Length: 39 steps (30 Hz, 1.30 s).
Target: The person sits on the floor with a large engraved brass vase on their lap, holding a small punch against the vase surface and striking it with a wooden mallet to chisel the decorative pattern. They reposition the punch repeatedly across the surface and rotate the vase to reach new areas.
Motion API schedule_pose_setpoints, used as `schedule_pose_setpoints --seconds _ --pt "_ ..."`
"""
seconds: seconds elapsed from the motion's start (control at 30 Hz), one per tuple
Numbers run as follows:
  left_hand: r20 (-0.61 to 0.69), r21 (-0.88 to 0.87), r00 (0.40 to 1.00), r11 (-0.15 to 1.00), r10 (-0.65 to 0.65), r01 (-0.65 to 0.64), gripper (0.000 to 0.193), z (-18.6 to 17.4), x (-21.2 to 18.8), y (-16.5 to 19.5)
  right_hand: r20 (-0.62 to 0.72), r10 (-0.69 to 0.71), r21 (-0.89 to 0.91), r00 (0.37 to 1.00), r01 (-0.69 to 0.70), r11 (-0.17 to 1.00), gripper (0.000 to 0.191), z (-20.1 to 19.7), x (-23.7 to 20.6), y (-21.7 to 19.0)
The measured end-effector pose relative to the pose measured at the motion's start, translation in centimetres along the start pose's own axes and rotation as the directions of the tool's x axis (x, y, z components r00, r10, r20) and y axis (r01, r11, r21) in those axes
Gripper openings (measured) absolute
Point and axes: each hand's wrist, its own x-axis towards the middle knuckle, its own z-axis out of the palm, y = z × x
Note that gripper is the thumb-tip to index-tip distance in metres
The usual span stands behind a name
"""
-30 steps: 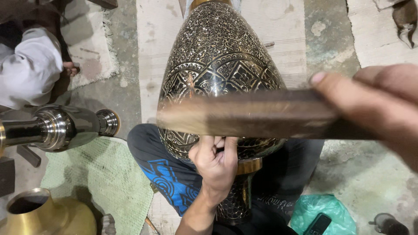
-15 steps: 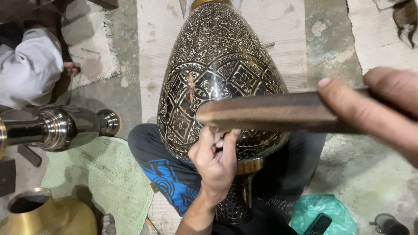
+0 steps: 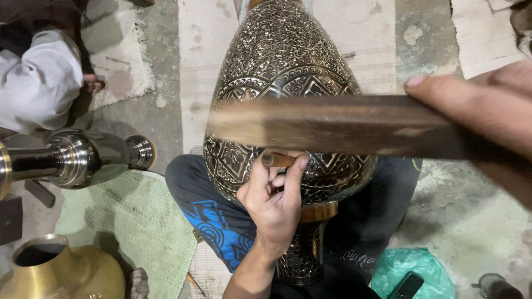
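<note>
Between your knees, seen from your head camera, lies the engraved metal vase (image 3: 285, 72), its wide belly toward you. Your left hand (image 3: 272, 198) is clenched around a small chisel (image 3: 277, 160), whose tip touches the vase's patterned surface. Your right hand (image 3: 482, 108) grasps a dark wooden bar (image 3: 332, 124), blurred, just above the chisel. Off to your left lie a shiny steel piece (image 3: 77, 158), a brass vessel (image 3: 61, 274) and a green mat (image 3: 127, 232).

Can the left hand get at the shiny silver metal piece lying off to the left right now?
Probably not as things stand: the left hand is closed around a small chisel pressed to the engraved vase. The floor path to the silver metal piece looks open, though, once the chisel is let go.
</note>
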Motion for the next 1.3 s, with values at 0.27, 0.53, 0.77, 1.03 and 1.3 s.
schedule_pose_setpoints --seconds 0.27,0.53,0.77,1.03,1.3 --pt "0.039 0.091 0.999 0.996 -0.015 0.011 0.011 -0.5 0.3 -0.1 -0.017 -0.049 0.097 0.999 0.051 0.994 0.049 0.8 0.9 -0.3" --pt "0.035 0.042 0.998 0.998 -0.045 0.044 0.014 -0.3 0.2 0.0 0.043 -0.146 -0.235 0.988 0.152 0.96 0.051 -1.5 1.1 -0.6" --pt "-0.004 0.123 1.0 0.992 -0.004 0.004 0.015 -0.6 -0.3 -1.3 0.016 -0.134 -0.2 0.991 0.135 0.971 0.055 -0.6 0.6 -0.7" --pt "0.016 0.095 1.0 0.995 -0.012 0.01 0.018 -0.4 -0.4 0.0 0.055 -0.005 -0.147 0.998 0.013 0.989 0.062 1.6 -1.0 1.3" --pt "0.001 0.009 0.998 0.998 0.056 -0.056 0.017 0.5 -0.5 0.2 0.264 0.105 -0.371 0.959 0.0 0.929 0.068 4.0 -1.2 3.2"
